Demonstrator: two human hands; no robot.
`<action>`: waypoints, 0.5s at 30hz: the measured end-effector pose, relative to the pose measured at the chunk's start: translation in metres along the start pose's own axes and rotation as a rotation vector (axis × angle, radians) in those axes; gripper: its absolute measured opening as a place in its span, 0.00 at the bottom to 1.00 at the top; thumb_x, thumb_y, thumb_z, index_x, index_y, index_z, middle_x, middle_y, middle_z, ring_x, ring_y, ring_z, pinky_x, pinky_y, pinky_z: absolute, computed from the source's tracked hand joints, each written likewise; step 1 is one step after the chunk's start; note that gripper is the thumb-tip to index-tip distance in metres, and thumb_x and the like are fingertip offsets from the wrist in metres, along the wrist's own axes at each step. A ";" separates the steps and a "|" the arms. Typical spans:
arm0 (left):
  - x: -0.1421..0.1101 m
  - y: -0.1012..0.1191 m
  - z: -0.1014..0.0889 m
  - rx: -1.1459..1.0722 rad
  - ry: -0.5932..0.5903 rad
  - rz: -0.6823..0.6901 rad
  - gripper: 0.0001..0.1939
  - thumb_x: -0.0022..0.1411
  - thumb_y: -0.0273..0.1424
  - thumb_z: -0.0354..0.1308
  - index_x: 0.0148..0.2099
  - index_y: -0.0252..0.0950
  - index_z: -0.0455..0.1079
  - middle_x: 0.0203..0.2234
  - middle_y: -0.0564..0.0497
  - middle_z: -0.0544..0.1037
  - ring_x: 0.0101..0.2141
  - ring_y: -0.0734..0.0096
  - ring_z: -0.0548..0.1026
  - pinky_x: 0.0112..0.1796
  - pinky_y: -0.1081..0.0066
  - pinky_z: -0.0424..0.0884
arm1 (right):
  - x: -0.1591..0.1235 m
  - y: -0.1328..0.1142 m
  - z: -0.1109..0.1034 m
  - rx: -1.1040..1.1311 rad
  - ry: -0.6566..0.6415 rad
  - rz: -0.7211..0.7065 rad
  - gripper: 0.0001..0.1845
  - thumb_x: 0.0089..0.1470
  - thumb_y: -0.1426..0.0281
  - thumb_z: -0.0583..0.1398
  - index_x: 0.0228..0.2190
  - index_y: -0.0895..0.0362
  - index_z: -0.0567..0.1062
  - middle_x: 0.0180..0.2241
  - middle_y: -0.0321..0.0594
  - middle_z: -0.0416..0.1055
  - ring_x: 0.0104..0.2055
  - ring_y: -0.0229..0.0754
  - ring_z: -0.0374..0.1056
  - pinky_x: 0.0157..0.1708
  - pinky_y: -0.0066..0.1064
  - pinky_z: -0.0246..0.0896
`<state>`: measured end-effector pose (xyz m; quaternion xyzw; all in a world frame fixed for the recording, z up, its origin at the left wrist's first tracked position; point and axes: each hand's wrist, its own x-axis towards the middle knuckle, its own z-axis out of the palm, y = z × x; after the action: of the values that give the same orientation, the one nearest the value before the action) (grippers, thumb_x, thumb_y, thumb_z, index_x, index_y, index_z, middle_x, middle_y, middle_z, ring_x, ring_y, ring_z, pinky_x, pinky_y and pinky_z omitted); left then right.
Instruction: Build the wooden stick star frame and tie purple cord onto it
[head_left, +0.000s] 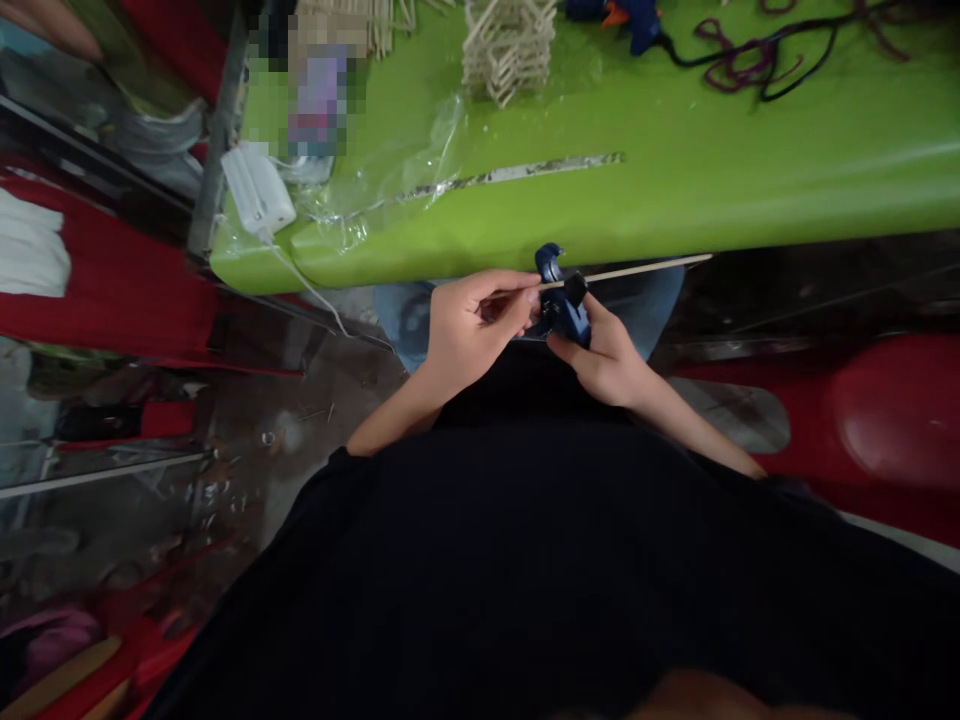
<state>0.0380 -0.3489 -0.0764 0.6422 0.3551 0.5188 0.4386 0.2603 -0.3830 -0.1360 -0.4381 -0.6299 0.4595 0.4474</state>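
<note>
My left hand (469, 325) pinches one end of a thin wooden stick (649, 269) between thumb and fingers. From there the stick runs rightward past a dark blue hand tool (572, 322) and its far end sticks out free. My right hand (606, 352) is wrapped around that tool. It has a curved hook-like top and a small black part at the stick; its exact kind does not show. Whether the tool grips the stick or only touches it, I cannot tell. Both hands are above my lap, just in front of the green table's (675, 170) edge.
On the table stand a stacked stick structure (510, 50), a blue tool with an orange part (637, 22) and black cord (750, 62), clear plastic film (405, 165) and a white adapter (259, 190) whose cable hangs over the edge. A red chair (892, 420) is at the right.
</note>
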 end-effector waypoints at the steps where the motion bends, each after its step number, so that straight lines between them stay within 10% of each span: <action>1: 0.000 0.001 0.001 0.002 0.015 0.001 0.11 0.77 0.41 0.72 0.52 0.42 0.88 0.36 0.53 0.90 0.32 0.73 0.88 0.35 0.71 0.87 | 0.001 0.000 0.000 0.009 0.003 -0.005 0.30 0.69 0.66 0.70 0.69 0.48 0.77 0.58 0.42 0.82 0.60 0.59 0.79 0.72 0.60 0.73; 15: -0.007 -0.025 0.008 0.069 0.114 0.200 0.07 0.76 0.37 0.73 0.53 0.43 0.86 0.44 0.53 0.92 0.42 0.71 0.92 0.45 0.74 0.88 | -0.001 -0.004 0.026 0.046 0.032 -0.020 0.22 0.69 0.69 0.66 0.62 0.52 0.75 0.49 0.42 0.80 0.49 0.52 0.78 0.54 0.50 0.78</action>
<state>0.0446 -0.3482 -0.1031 0.6587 0.3311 0.5831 0.3413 0.2347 -0.3893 -0.1369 -0.4286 -0.6165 0.4622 0.4718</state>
